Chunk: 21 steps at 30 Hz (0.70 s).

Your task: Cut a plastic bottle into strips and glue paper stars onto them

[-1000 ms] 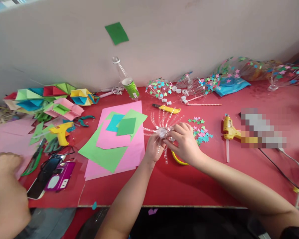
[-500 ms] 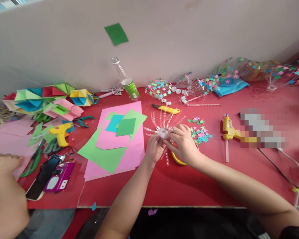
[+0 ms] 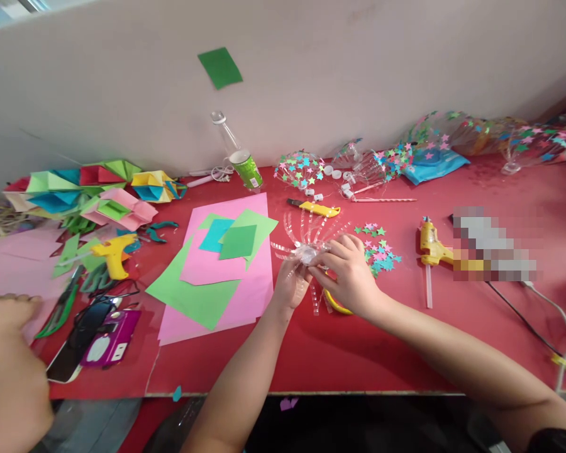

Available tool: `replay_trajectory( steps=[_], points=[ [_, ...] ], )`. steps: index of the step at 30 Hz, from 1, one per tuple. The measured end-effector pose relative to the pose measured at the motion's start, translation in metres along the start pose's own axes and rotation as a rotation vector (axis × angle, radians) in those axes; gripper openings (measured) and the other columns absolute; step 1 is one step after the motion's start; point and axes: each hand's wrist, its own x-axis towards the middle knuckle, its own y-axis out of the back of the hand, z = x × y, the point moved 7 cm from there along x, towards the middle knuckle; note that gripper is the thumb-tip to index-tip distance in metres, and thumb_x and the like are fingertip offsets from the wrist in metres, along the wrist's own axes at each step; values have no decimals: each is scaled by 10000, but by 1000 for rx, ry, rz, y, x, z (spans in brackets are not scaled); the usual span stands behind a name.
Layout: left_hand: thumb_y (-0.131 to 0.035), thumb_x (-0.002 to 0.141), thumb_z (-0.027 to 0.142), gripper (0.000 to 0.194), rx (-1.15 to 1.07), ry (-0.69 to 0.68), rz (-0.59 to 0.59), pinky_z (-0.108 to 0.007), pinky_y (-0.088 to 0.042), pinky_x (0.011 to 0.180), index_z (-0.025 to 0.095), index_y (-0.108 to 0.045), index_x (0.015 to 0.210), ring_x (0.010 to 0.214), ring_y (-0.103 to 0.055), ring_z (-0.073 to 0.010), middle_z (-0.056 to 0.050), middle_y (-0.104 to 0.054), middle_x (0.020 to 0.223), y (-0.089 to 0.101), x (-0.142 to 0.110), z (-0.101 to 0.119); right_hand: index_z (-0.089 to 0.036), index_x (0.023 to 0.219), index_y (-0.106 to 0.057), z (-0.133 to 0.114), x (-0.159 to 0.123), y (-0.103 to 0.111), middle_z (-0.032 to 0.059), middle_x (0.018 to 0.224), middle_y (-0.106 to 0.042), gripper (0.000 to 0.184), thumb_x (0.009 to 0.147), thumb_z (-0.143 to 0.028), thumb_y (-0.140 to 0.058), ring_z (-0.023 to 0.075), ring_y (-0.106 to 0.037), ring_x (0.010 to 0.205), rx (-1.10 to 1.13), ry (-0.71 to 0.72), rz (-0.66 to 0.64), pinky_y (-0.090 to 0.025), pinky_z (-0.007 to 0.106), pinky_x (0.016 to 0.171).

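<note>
A clear plastic bottle piece cut into strips (image 3: 307,253) is held between both hands, its curled strips fanning outward and its round neck facing up. My left hand (image 3: 291,286) closes around its lower left side. From the right, my right hand (image 3: 346,270) grips the neck edge with fingers and thumb pinched. Below my right hand, a yellow ring-shaped handle (image 3: 338,304) lies partly hidden. Just beyond the strips rests a yellow utility knife (image 3: 318,208). Small paper stars (image 3: 382,255) are scattered beside my right hand.
Coloured paper sheets (image 3: 217,296) lie at left. A yellow glue gun (image 3: 432,245) stands right, with cords trailing off; another glue gun (image 3: 116,255) lies left. A bottle (image 3: 245,168) and star-covered plastic pieces (image 3: 300,168) line the wall. Another person's arm (image 3: 12,371) rests at far left.
Both hands keep nearly the same place and grip on the plastic piece, which has shifted only slightly. The whole view has moved a little.
</note>
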Motion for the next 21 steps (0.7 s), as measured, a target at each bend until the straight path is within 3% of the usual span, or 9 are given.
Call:
replay_trajectory(
  steps=[5,11,16,21],
  points=[
    [-674,724,206,77,13,-14,-1,-205,-476,633,145,-645,760,682,-590,-100,0,-650,754,4,2,0,-209,750,-625,-3,1,11,22,758,-585,180,915,-269,-584,184,-474,760,46,3,78,-386,374,853],
    [-665,731,213,82,17,-1,-27,-211,-435,561,146,-625,707,599,-541,-92,5,-607,677,0,3,2,-224,772,-630,-12,2,19,19,769,-609,141,891,-265,-566,187,-489,761,72,12,75,-389,395,864],
    [-640,751,192,102,19,38,76,-226,-433,561,153,-591,670,587,-551,-104,-8,-613,662,2,1,2,-232,782,-646,-18,5,37,22,767,-624,116,848,-252,-554,193,-511,746,129,39,100,-396,424,881],
    [-661,768,277,135,-4,95,115,-234,-447,561,151,-625,739,605,-590,-129,-28,-637,679,3,1,-2,-230,787,-649,-16,12,61,31,766,-649,188,909,-216,-506,192,-554,738,196,51,126,-432,419,837]
  ],
)
